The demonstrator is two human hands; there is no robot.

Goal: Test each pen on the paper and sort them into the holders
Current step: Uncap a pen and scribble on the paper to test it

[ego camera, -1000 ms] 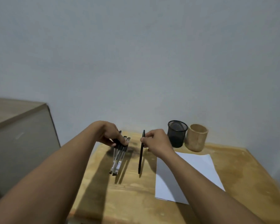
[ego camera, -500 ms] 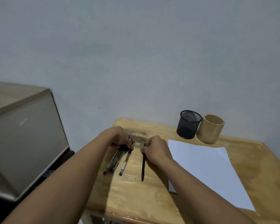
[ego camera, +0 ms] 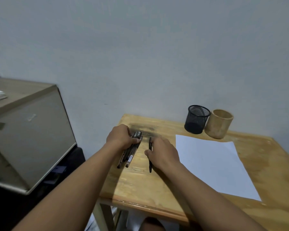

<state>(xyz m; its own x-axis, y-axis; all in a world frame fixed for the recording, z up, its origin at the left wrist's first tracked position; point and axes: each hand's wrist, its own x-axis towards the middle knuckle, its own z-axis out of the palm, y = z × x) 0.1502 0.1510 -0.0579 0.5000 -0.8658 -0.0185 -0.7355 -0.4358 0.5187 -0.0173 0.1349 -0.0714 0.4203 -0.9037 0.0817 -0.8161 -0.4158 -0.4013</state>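
Pick-up step: left hand (ego camera: 122, 136), fingers curled, holds dark pen bundle (ego camera: 131, 153) nr left edge of wooden tabletop (ego camera: 140, 184); right hand (ego camera: 162, 153) pinches slim black pen (ego camera: 150, 165) (apparently untested), next due tip-down on white paper sheet (ego camera: 212, 164).

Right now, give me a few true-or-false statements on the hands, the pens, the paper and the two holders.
1. The right hand grips a single black pen. True.
2. The left hand is empty. False: it holds a bundle of pens against the table.
3. The paper carries pen marks. False: it looks blank.
4. The black mesh holder stands left of the wooden holder. True.
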